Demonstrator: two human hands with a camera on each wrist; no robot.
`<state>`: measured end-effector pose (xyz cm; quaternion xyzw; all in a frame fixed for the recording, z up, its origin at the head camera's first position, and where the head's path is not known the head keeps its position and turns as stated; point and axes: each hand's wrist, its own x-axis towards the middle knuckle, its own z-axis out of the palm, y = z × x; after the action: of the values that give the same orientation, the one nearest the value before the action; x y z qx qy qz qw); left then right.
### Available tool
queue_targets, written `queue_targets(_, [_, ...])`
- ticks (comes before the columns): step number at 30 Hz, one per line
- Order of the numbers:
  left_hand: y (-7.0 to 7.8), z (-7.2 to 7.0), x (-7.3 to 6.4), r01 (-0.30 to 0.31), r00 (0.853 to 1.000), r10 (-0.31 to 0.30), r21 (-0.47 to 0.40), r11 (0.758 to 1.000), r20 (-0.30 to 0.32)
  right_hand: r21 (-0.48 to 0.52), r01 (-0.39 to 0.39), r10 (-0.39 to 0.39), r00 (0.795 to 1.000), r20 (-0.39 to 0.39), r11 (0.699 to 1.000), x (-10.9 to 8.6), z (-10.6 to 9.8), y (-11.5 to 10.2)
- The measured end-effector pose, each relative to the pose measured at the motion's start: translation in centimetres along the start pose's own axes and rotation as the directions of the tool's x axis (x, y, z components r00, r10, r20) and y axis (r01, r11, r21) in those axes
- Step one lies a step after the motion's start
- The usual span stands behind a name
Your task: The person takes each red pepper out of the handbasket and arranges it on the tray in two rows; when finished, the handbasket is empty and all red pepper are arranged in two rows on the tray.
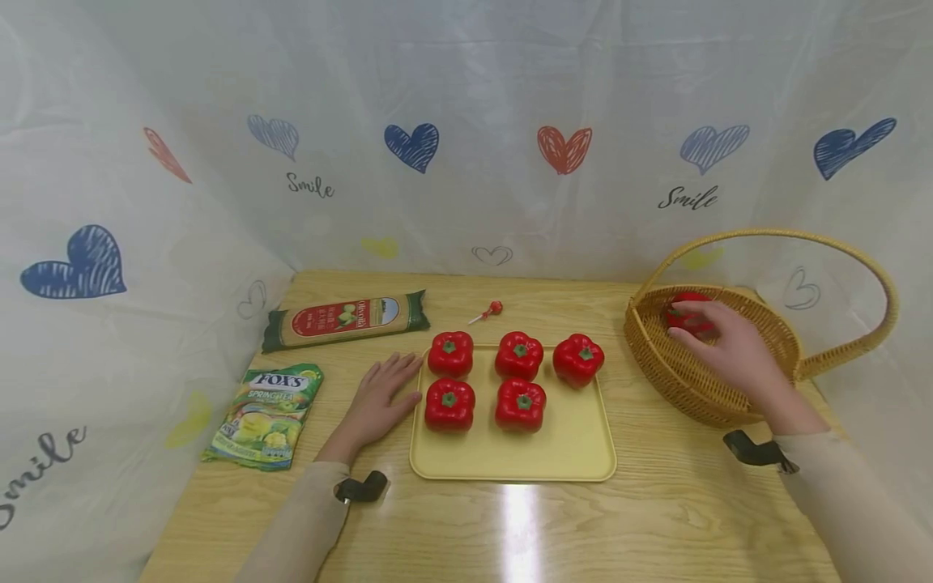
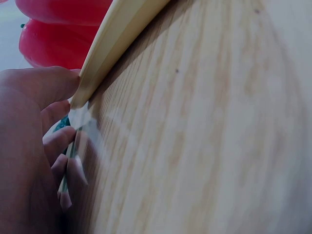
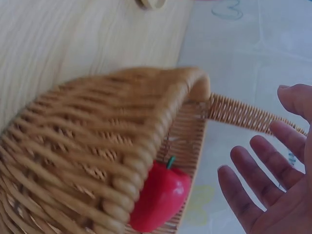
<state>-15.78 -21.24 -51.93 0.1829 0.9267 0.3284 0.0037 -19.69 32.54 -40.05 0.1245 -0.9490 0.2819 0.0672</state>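
My left hand [image 1: 381, 401] lies on the table with fingers extended, its thumb against the left edge of the yellow tray [image 1: 576, 461]. The left wrist view has the thumb touching the tray rim [image 2: 105, 48]. Over the wicker basket [image 1: 656, 372], my right hand [image 1: 732, 348] hovers with spread fingers. Inside that basket sits a red bell pepper [image 3: 161, 195], partly behind the hand in the head view. In the right wrist view the fingers are apart from the pepper and hold nothing. Several red bell peppers [image 1: 449, 405] stand on the tray, one [image 1: 578, 360] at its right edge.
A noodle package [image 1: 346, 320] lies at the back left, with a green candy bag [image 1: 266, 417] in front of it. Behind the tray is a red lollipop [image 1: 496, 308]. The basket's tall handle [image 1: 773, 233] arches up at the right, near the curtain [image 1: 466, 121].
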Motion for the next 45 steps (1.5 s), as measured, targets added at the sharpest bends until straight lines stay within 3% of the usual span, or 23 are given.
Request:
queue_targets(5, [0.0,0.0,0.0,0.0,1.0,0.0,-0.004,1.0,0.001,0.002,-0.049,0.049,0.998,0.035,0.999,0.7,-0.8,0.7])
queue_targets(25, [-0.4,0.3,-0.1,-0.002,1.0,0.002,-0.001,1.0,-0.004,-0.015,-0.048,0.049,0.994,0.093,0.999,4.2,-1.8,3.7])
queue_targets(37, [-0.5,0.3,0.1,-0.003,1.0,0.003,0.006,1.0,-0.008,-0.035,-0.096,0.101,0.98,0.174,0.995,5.4,-1.3,5.5])
queue_targets(45, [-0.4,0.3,0.1,0.002,1.0,-0.002,0.005,1.0,-0.007,-0.059,-0.086,0.099,0.962,0.256,0.995,5.9,-0.8,6.5])
